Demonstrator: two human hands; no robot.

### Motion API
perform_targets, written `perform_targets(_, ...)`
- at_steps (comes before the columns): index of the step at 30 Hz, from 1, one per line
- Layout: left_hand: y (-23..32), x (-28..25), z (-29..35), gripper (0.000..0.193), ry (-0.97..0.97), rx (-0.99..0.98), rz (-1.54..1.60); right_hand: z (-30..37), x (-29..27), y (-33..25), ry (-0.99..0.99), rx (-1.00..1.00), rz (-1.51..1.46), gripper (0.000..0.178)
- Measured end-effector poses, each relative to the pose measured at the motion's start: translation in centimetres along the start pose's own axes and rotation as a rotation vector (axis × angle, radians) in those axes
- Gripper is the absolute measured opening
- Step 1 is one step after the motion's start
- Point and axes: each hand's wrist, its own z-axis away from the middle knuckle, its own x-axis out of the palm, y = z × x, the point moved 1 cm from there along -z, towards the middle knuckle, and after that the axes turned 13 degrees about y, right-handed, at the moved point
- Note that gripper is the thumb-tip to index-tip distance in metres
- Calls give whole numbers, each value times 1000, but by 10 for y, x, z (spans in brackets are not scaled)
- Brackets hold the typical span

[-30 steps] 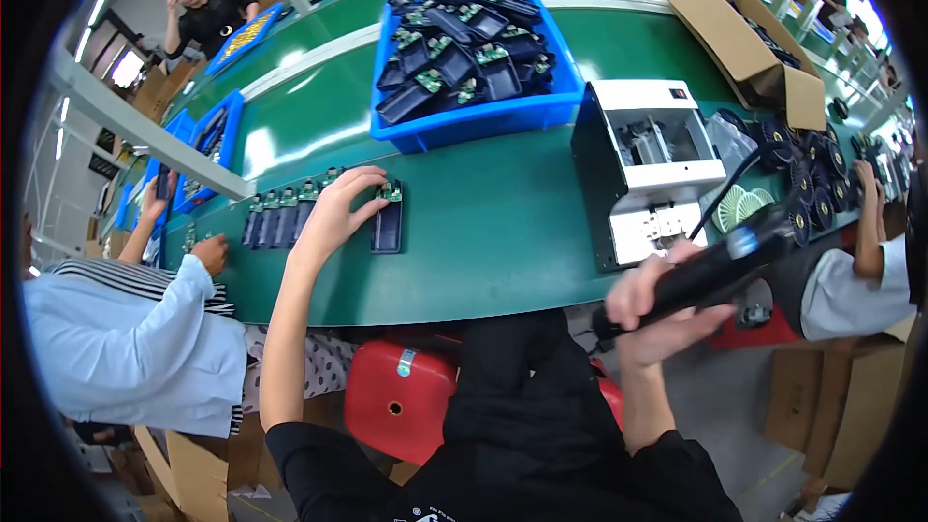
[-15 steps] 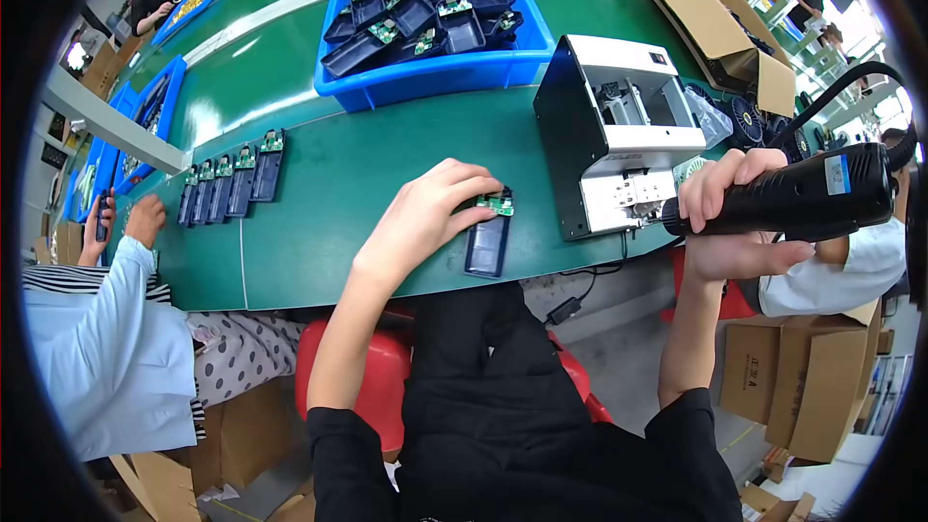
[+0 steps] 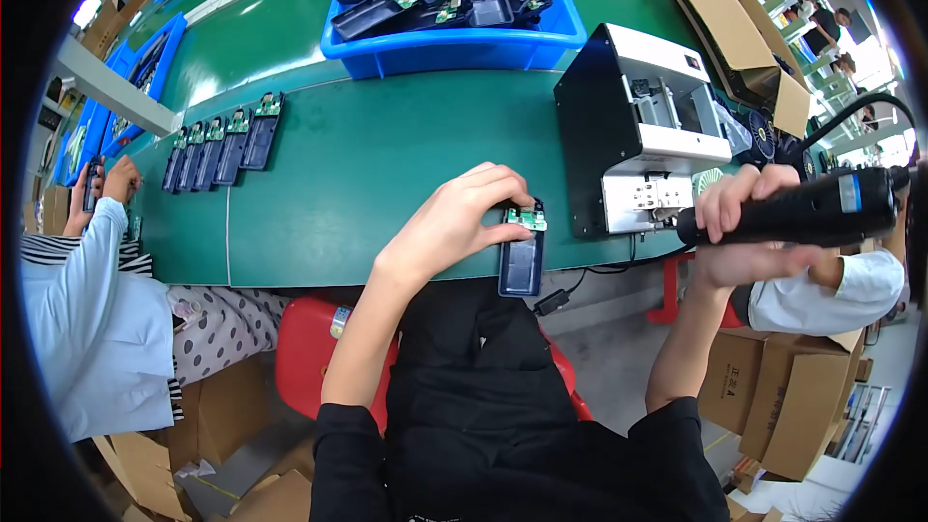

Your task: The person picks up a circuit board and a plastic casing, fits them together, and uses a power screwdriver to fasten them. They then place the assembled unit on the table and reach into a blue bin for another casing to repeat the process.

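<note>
My left hand point(image 3: 471, 217) pinches the top end of a dark blue plastic housing point(image 3: 521, 266) between thumb and fingers. A small green circuit board point(image 3: 527, 219) sits in that end, and the housing's lower end reaches over the table's near edge. My right hand point(image 3: 742, 222) is wrapped round a black electric screwdriver point(image 3: 807, 208) held nearly level. Its front end points left, at the front of a black-and-white screw feeder point(image 3: 643, 135); whether the bit touches the feeder is too small to tell.
Several housings with boards point(image 3: 224, 147) stand in a slanted row at left on the green table point(image 3: 387, 135). A blue bin point(image 3: 454, 53) heaped with more is at the back. An open carton point(image 3: 735, 19) lies behind the feeder. A co-worker's hands point(image 3: 121, 179) are far left.
The picture has shifted with my head. My left hand has brought the housing nearer to me, past the table edge. The screwdriver stays at the feeder's front.
</note>
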Motion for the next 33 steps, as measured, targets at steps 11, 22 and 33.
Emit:
perform_targets(11, 5, 17, 11, 27, 5, 55, 55, 46, 55, 19, -284, -39, -313, 92)
perform_targets(22, 6, 19, 12, 27, 19, 69, 69, 60, 60, 49, -377, 38, -222, 89)
perform_targets(33, 6, 18, 10, 27, -6, 47, 74, 64, 61, 53, -380, 22, -170, 88)
